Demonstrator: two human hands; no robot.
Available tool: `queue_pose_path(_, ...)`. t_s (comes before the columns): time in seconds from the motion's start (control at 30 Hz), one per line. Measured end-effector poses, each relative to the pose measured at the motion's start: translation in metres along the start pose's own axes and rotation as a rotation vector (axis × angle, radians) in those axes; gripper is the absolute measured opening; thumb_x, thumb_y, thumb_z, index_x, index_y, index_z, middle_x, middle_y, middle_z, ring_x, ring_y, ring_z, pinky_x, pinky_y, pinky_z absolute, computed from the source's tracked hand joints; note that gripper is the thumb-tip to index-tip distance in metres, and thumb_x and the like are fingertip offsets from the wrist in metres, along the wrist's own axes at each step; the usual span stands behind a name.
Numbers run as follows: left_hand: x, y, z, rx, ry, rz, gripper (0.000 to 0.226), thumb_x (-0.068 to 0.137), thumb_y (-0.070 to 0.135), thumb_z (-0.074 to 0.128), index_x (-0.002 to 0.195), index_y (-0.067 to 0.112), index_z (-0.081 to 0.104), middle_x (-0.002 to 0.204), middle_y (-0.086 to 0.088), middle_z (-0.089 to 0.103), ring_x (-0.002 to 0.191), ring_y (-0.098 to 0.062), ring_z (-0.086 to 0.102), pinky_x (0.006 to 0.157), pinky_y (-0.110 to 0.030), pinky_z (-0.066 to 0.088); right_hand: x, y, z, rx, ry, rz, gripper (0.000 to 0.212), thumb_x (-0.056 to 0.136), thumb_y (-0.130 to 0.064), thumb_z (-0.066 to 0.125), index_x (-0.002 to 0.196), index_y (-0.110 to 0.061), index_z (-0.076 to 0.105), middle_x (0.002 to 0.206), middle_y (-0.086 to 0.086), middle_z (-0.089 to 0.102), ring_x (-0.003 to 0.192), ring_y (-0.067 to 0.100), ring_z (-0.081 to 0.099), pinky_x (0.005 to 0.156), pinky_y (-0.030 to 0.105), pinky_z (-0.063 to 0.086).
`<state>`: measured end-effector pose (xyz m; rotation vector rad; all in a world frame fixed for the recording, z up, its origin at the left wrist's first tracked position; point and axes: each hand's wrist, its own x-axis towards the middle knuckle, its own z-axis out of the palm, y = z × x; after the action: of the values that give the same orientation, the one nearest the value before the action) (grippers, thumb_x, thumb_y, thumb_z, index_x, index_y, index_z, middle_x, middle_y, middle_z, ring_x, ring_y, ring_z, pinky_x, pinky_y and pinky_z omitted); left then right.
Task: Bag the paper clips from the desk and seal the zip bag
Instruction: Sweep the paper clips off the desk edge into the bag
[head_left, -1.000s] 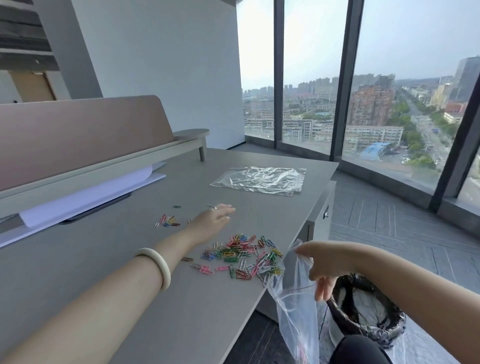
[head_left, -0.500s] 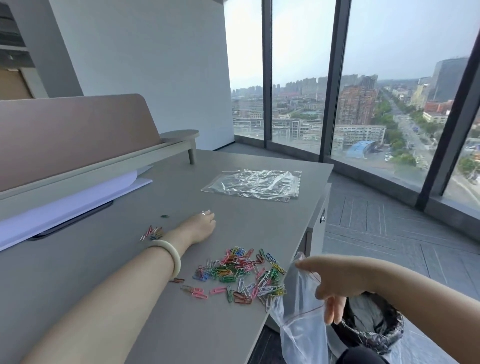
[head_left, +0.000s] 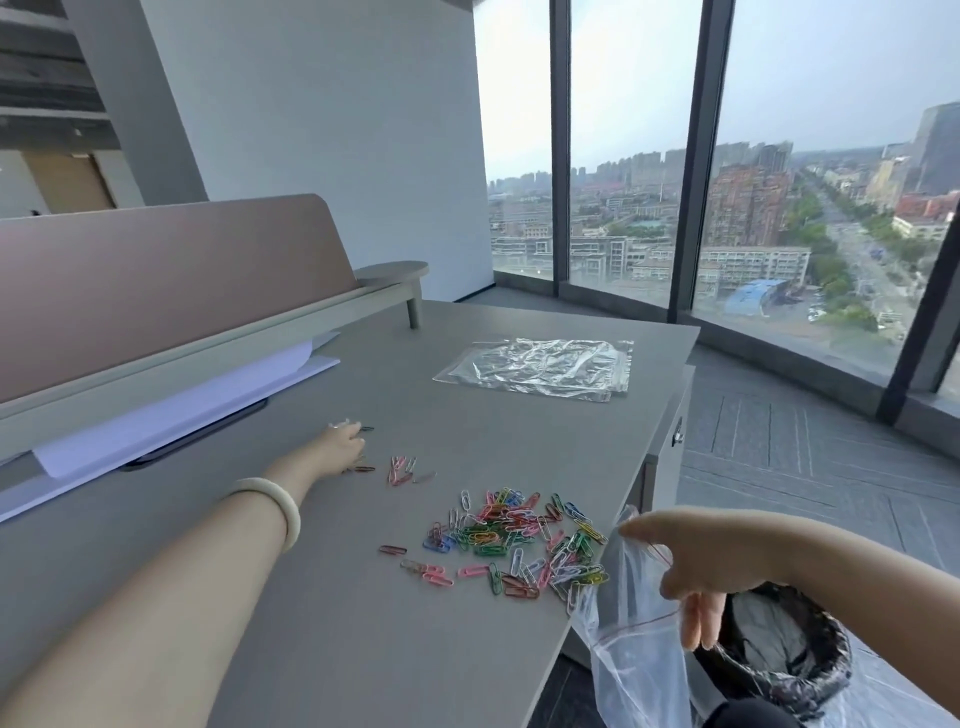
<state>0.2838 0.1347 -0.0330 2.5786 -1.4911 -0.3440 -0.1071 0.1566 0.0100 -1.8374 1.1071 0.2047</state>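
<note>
A pile of coloured paper clips (head_left: 511, 540) lies near the right edge of the grey desk (head_left: 332, 634). A small pink cluster of clips (head_left: 401, 469) and a few strays (head_left: 363, 468) lie farther left. My left hand (head_left: 340, 449) reaches flat across the desk, fingers on the surface beside the stray clips. My right hand (head_left: 680, 566) pinches the rim of a clear zip bag (head_left: 631, 649), held open below the desk edge next to the pile. Whether the bag holds any clips is unclear.
A stack of empty clear zip bags (head_left: 540, 366) lies at the far right of the desk. White paper sheets (head_left: 171, 415) sit under a raised shelf with a brown partition (head_left: 156, 280). A black-lined bin (head_left: 784, 670) stands on the floor below my right hand.
My left hand has moved left and back across the desk, from near the main pile to the stray clips. My right hand keeps holding the bag at the desk edge.
</note>
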Motion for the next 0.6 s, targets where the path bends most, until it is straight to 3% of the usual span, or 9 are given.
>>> queue_pose_path(0.07,0.008,0.005,0.004,0.022,-0.047,0.008,0.049,0.100,0.011,0.030,0.146,0.000,0.018,0.158,-0.015,0.011,0.147,-0.028,0.010,0.117,-0.033,0.016,0.005,0.003,-0.002,0.033,-0.031,0.022,0.066,0.097,0.007,0.031,0.150,-0.013,-0.004,0.142,0.043,0.020,0.069,0.023,0.072,0.061,0.026,0.057)
queue_pose_path(0.13,0.017,0.011,0.008,-0.034,-0.057,0.011,0.048,0.100,0.011,0.032,0.145,0.003,0.021,0.158,-0.011,0.013,0.146,-0.026,0.016,0.116,-0.037,0.021,0.012,0.008,-0.003,0.022,-0.022,0.022,0.067,0.097,0.006,0.033,0.150,-0.013,-0.004,0.139,0.042,0.030,0.060,0.020,0.071,0.061,0.027,0.058)
queue_pose_path(0.2,0.025,0.009,0.014,-0.299,-0.055,-0.082,0.047,0.100,0.010,0.027,0.146,0.003,0.018,0.159,-0.012,0.010,0.147,-0.026,0.013,0.118,-0.039,0.018,0.014,0.011,-0.005,-0.019,0.011,0.023,0.071,0.094,0.010,0.036,0.151,-0.012,-0.001,0.128,0.036,0.046,0.049,0.011,0.066,0.066,0.029,0.058)
queue_pose_path(0.37,0.015,0.005,0.017,-0.257,-0.001,-0.023,0.051,0.098,-0.001,0.021,0.147,0.001,0.007,0.159,-0.015,0.006,0.148,-0.027,0.008,0.120,-0.031,0.007,0.011,0.007,-0.003,-0.042,0.073,-0.004,0.074,0.091,0.013,0.040,0.151,-0.011,0.003,0.150,0.032,0.016,0.046,0.008,0.065,0.054,0.021,0.058)
queue_pose_path(0.53,-0.063,0.027,0.026,-0.289,-0.094,-0.019,0.049,0.101,0.026,0.025,0.146,0.005,0.025,0.159,-0.012,0.011,0.148,-0.027,0.004,0.122,-0.038,0.004,0.009,0.007,0.004,-0.010,0.086,-0.001,0.072,0.092,0.015,0.036,0.151,-0.009,0.003,0.139,0.035,0.034,0.044,0.011,0.065,0.051,0.023,0.057)
queue_pose_path(0.6,-0.084,0.037,0.030,-0.216,-0.102,0.034,0.047,0.101,0.022,0.026,0.144,0.003,0.028,0.157,-0.016,0.018,0.147,-0.028,0.013,0.119,-0.036,0.014,0.008,0.007,0.009,0.019,0.116,-0.003,0.067,0.095,0.011,0.033,0.150,-0.010,0.001,0.140,0.035,0.032,0.044,0.013,0.065,0.054,0.026,0.058)
